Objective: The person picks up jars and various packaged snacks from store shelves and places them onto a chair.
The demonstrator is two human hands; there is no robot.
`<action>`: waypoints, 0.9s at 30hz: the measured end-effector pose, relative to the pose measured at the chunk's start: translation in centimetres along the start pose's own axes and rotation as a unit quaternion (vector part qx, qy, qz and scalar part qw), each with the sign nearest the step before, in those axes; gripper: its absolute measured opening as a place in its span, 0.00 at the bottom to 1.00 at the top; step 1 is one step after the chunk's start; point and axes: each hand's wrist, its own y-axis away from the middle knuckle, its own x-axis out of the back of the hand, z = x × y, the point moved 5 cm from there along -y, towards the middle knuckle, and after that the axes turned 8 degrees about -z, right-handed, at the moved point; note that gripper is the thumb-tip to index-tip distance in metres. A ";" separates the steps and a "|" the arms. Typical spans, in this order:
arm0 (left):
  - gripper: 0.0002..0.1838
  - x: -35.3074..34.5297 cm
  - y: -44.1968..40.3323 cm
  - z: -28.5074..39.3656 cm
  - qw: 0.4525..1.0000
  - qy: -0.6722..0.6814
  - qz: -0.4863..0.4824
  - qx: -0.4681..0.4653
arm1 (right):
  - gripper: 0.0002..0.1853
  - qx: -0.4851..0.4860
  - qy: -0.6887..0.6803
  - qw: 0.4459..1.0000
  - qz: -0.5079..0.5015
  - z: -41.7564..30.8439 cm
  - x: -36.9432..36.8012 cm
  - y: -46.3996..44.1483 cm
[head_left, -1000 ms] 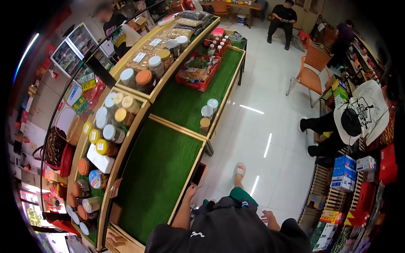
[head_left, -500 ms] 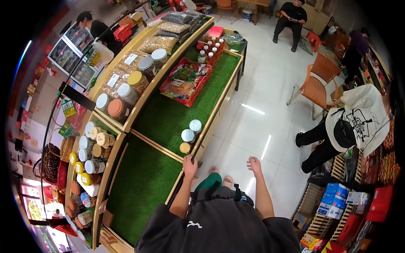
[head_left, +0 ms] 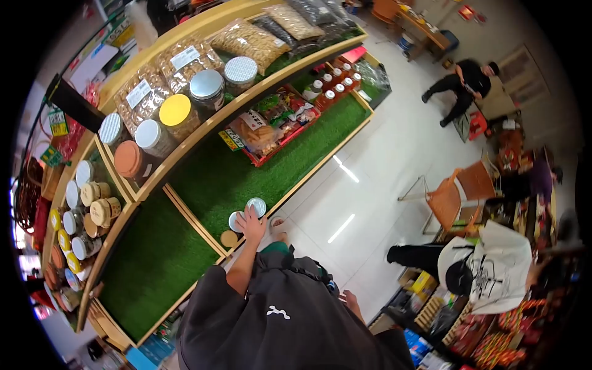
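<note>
My left hand (head_left: 251,224) is over the small jars at the near edge of the green shelf, fingers spread. It overlaps a white-lidded jar (head_left: 234,221) and lies just below another pale-lidded jar (head_left: 256,206); whether it touches them is unclear. A tan-lidded jar (head_left: 229,238) stands beside them. Low at my right side, my right hand (head_left: 351,301) is partly hidden by my dark clothing, and its fingers are hard to make out.
A red basket of packets (head_left: 271,132) and red bottles (head_left: 338,86) stand farther along the shelf. Lidded jars (head_left: 179,111) line the upper tier. An orange chair (head_left: 453,194), a bending person (head_left: 487,268) and a seated person (head_left: 465,86) are to the right.
My left hand has moved from the shelf edge onto the jars. My right hand has dropped to my side. The view has turned and come closer to the shelf.
</note>
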 end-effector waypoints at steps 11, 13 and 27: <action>0.48 1.4 -2.4 1.6 0.989 -0.016 -0.061 0.134 | 0.22 0.040 0.256 0.965 -0.045 -28.1 -10.5 -8.4; 0.48 1.4 -3.0 2.0 0.982 -0.028 -0.076 0.173 | 0.21 0.091 0.344 0.929 -0.105 -34.8 -15.8 -11.3; 0.51 -2.6 -7.1 6.2 0.889 0.097 -0.062 0.443 | 0.21 0.176 0.310 0.865 -0.353 -62.5 -45.5 -8.7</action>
